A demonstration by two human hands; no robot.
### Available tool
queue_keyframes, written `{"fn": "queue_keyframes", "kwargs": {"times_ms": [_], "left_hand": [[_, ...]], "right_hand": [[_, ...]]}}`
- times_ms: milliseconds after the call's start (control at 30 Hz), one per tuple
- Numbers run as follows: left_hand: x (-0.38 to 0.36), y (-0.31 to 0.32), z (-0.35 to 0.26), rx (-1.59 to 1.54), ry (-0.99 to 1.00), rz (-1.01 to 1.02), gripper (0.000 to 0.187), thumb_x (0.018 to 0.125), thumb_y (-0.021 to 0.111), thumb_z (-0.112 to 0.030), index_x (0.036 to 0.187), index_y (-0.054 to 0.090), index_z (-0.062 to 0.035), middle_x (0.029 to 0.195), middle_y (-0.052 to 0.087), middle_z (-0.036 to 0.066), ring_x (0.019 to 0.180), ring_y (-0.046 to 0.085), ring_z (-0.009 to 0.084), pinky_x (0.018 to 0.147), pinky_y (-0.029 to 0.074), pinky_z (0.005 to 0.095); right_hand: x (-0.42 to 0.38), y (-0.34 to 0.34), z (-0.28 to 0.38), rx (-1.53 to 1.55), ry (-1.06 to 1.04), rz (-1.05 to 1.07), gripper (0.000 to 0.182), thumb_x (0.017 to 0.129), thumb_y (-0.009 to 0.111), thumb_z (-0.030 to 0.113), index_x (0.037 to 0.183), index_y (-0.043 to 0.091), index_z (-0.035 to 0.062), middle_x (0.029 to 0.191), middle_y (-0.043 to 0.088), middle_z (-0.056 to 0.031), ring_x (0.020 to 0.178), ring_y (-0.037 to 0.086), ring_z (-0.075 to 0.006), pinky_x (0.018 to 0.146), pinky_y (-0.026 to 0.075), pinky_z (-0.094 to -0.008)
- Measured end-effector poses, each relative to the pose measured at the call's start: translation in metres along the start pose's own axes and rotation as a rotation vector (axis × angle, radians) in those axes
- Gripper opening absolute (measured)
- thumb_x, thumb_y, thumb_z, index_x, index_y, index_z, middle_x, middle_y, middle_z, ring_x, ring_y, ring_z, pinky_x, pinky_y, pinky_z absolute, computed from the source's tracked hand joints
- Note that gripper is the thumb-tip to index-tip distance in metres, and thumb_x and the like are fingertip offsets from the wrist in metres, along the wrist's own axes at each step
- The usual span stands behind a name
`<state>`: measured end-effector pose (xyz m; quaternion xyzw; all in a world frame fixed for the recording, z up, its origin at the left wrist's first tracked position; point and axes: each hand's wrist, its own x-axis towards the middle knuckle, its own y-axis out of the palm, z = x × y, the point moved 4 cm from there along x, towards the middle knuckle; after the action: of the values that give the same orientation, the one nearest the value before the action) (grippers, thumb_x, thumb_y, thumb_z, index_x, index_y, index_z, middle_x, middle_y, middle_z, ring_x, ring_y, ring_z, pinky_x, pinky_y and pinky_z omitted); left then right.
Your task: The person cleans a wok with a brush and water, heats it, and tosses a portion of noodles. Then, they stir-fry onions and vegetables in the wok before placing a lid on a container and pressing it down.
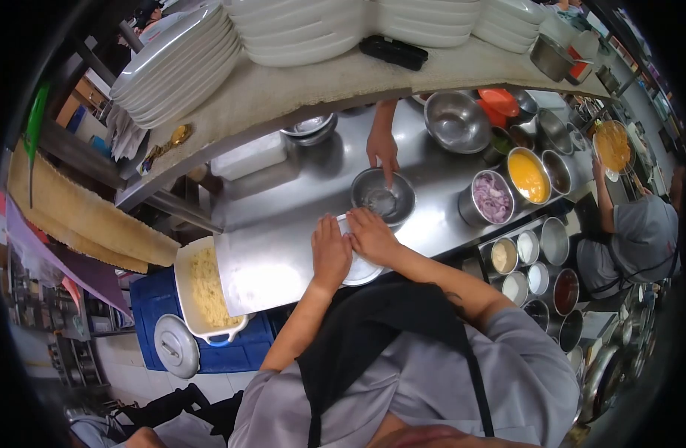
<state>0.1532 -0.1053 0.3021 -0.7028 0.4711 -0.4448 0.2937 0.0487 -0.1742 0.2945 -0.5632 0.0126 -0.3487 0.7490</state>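
Observation:
My left hand (332, 252) and my right hand (373, 237) are side by side over a white dish (362, 272) at the near edge of the steel counter. Their fingers are bent and close together, the thumbs almost touching. Whatever they may hold is hidden under the palms. Just beyond my fingertips stands a metal bowl (410, 200) with something clear or pale inside. Another person's hand (383, 149) reaches into this bowl from the far side, under the shelf.
A shelf (283, 95) bearing stacked white plates (179, 63) overhangs the counter. Rightward are an empty steel bowl (457, 123) and containers of chopped onion (491, 198) and yellow liquid (528, 178). A tub of yellowish crumbs (212, 287) sits left. A co-worker (634, 239) stands right.

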Motion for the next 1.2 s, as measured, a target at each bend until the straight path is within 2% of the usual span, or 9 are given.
{"fn": "queue_keyframes", "kwargs": {"times_ms": [267,333,467,667,900,1100,1200], "left_hand": [[0.002,-0.004,-0.002,-0.031,0.105,-0.027,0.04,0.09,0.05,-0.012,0.123,0.048,0.0097,0.13,0.046,0.028,0.122,0.043,0.0431,0.102,0.032,0.0506],[0.0,-0.004,-0.003,-0.02,0.083,0.013,0.041,0.09,0.05,-0.013,0.125,0.047,0.0084,0.132,0.045,0.027,0.124,0.041,0.0427,0.103,0.031,0.0519],[0.001,-0.002,-0.007,0.094,0.009,0.086,0.043,0.09,0.049,-0.013,0.128,0.045,0.0072,0.135,0.043,0.026,0.129,0.037,0.0424,0.104,0.029,0.0546],[-0.002,-0.001,-0.01,0.077,-0.024,0.095,0.046,0.09,0.049,-0.012,0.132,0.041,0.0062,0.141,0.038,0.026,0.133,0.032,0.0425,0.105,0.027,0.0558],[-0.003,0.0,-0.007,0.076,-0.02,0.07,0.046,0.09,0.048,-0.014,0.132,0.044,0.0046,0.14,0.04,0.025,0.131,0.035,0.0418,0.105,0.027,0.055],[-0.004,0.001,-0.007,0.09,-0.018,0.061,0.046,0.09,0.049,-0.014,0.132,0.043,0.0039,0.14,0.04,0.024,0.131,0.036,0.0414,0.104,0.029,0.0549],[-0.004,0.0,-0.009,0.072,-0.018,0.047,0.045,0.089,0.05,-0.014,0.13,0.046,0.005,0.139,0.041,0.025,0.13,0.037,0.0418,0.104,0.028,0.0547]], "right_hand": [[0.006,-0.004,-0.001,0.02,-0.018,-0.001,0.047,0.083,0.055,0.018,0.121,0.049,-0.0096,0.118,0.051,-0.0238,0.11,0.05,-0.0367,0.092,0.041,-0.0453],[0.003,-0.005,0.003,0.068,-0.002,0.018,0.047,0.083,0.056,0.018,0.121,0.05,-0.0097,0.118,0.051,-0.0239,0.109,0.05,-0.0367,0.091,0.042,-0.0451],[0.001,-0.001,0.003,-0.034,-0.037,0.011,0.046,0.083,0.054,0.015,0.122,0.049,-0.0098,0.119,0.051,-0.0234,0.111,0.049,-0.037,0.09,0.042,-0.0446],[0.004,-0.006,0.003,0.006,-0.02,0.025,0.045,0.082,0.054,0.013,0.121,0.049,-0.0081,0.12,0.05,-0.0221,0.112,0.047,-0.0367,0.091,0.041,-0.0446],[0.003,-0.008,0.004,0.047,0.024,0.081,0.044,0.084,0.055,0.013,0.122,0.05,-0.0078,0.123,0.05,-0.0229,0.116,0.048,-0.0364,0.095,0.041,-0.0442],[0.003,-0.009,0.005,0.008,-0.023,0.006,0.045,0.081,0.057,0.014,0.12,0.049,-0.0061,0.121,0.051,-0.0212,0.113,0.048,-0.0352,0.091,0.042,-0.0437],[0.002,-0.011,0.006,0.04,0.011,0.057,0.043,0.085,0.055,0.014,0.122,0.05,-0.0074,0.123,0.05,-0.0231,0.117,0.048,-0.0364,0.096,0.041,-0.044]]}}
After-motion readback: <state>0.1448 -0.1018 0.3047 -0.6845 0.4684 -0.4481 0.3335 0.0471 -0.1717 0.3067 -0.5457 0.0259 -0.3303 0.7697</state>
